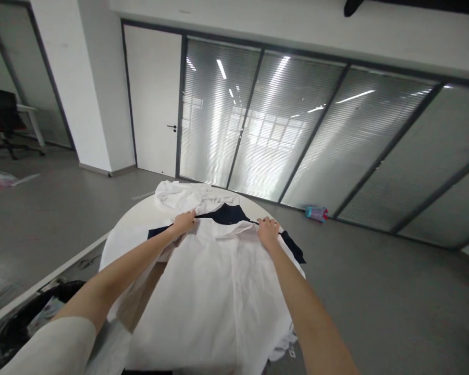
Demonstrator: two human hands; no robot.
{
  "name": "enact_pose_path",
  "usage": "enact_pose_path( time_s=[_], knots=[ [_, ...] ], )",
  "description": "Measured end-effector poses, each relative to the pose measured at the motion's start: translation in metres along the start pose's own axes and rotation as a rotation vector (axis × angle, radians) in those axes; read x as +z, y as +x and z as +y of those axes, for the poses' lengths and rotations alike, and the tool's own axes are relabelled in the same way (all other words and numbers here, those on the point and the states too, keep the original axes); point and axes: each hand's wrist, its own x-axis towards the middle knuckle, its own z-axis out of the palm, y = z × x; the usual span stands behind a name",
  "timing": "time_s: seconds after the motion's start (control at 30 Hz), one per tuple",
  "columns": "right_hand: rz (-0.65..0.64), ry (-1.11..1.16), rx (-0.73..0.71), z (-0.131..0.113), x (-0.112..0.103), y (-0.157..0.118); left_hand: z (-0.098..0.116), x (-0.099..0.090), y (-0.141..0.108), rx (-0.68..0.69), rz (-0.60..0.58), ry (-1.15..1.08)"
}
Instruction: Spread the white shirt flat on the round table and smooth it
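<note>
Reaching forward with both arms extended: left hand (183,222) and right hand (268,232) each hold the white shirt (214,297) by its far edge in a narrow grip, the shirt lying on the round surface (119,245).

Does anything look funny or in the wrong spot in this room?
Yes! A crumpled pinkish plastic sheet lies on the grey floor like dropped litter. A small blue-and-red object also sits alone by the glass wall.
</note>
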Motion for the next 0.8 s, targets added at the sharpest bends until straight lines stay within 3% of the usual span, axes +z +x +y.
enact_pose_path(
  time_s=[0.13, 0.27, 0.4, 0.6, 0.8],
  knots=[
    [-0.041, 0.21, -0.21, -0.003, 0.023, 0.023, 0.011, 0.015, 0.019, 0.231, -0.002, -0.003],
    [-0.092, 0.306, -0.184, -0.002, 0.046, 0.035, 0.022, 0.041, 0.032, 0.343, -0.075, -0.04],
    [-0.116, 0.304, -0.121, -0.001, 0.059, 0.043, 0.031, 0.056, 0.053, 0.245, -0.067, -0.072],
    [-0.137, 0.244, -0.027, -0.012, 0.058, 0.077, 0.048, 0.058, 0.095, 0.053, 0.036, -0.047],
    [-0.126, 0.153, 0.062, -0.033, 0.08, 0.078, 0.047, 0.087, 0.1, -0.041, 0.038, 0.001]
  ],
)
